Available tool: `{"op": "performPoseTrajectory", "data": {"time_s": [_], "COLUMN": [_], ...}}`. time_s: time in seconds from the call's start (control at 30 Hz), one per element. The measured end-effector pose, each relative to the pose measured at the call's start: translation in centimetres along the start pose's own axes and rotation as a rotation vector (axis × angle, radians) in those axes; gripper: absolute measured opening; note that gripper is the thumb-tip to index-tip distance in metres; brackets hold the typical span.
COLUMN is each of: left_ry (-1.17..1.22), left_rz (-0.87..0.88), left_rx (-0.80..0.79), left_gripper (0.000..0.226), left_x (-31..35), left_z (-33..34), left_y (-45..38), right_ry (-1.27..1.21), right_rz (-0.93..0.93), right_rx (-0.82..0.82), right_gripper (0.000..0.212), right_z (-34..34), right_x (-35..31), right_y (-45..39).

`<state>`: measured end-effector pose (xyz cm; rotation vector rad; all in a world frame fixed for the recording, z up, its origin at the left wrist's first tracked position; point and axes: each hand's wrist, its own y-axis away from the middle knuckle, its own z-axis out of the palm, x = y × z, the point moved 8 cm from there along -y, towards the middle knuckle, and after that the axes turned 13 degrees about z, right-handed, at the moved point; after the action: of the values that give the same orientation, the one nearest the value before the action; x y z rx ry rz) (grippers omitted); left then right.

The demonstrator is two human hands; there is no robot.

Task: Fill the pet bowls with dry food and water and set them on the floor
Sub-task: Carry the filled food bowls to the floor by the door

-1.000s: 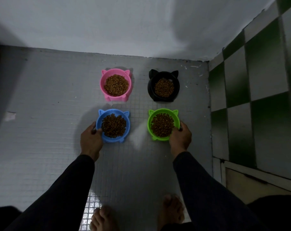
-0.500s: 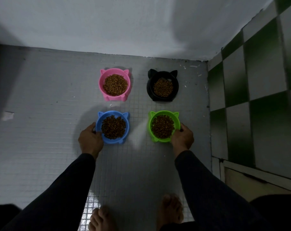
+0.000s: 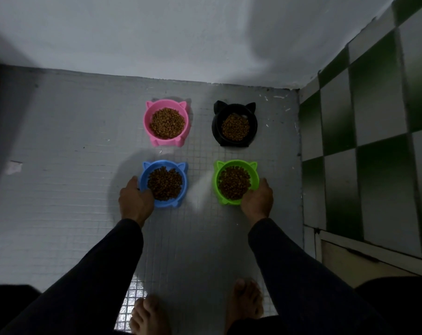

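Four cat-eared pet bowls stand on the grey tiled floor (image 3: 60,213) in two rows of two, near the white wall, and each holds a heap of brown dry food. In the far row the pink bowl (image 3: 149,122) sits on the left and the black bowl (image 3: 216,124) on the right, well apart from each other and untouched by the person. In the near row the blue bowl (image 3: 184,182) lies left and the green bowl (image 3: 216,182) right, each directly in front of its far-row neighbour. The left hand (image 3: 136,201) grips the blue bowl at its near left rim, fingers curled around the edge. The right hand (image 3: 257,200) grips the green bowl at its near right rim in the same way. The two hands are well apart, one on each bowl, with dark sleeves reaching down to the wrists. The food in the blue and green bowls is piled almost to the rim; the black bowl's heap looks smaller. None of the bowls shows water. Two bare feet stand at the bottom edge, and a green-and-white checked wall (image 3: 374,117) rises on the right.
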<state>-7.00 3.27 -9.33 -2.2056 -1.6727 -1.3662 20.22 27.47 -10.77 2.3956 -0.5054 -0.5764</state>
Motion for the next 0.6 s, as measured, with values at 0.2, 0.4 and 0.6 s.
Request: {"op": "performPoseTrajectory", "data": {"time_s": [0.2,0.4,0.6], "left_ry": [-0.18,-0.366,-0.494], "left_rz": [-0.061,-0.024,0.112], "left_rx": [-0.129,-0.359,-0.49], "left_gripper": [0.074,0.056,0.055], "left_x": [0.4,4.8,12.8], "left_z": [-0.6,-2.6,-7.7], "left_y": [2.4,7.0,12.0], "right_ry": [0.145,0.597,0.753], "right_rz": [0.006,-0.335,-0.448], "right_rx": [-0.125,-0.247,-0.319], "right_gripper": [0.08,0.077,0.056], "right_z": [-0.4,-3.3,-9.3], "right_x": [0.5,-1.8,-5.0], "right_y": [3.1,10.2,19.0]}}
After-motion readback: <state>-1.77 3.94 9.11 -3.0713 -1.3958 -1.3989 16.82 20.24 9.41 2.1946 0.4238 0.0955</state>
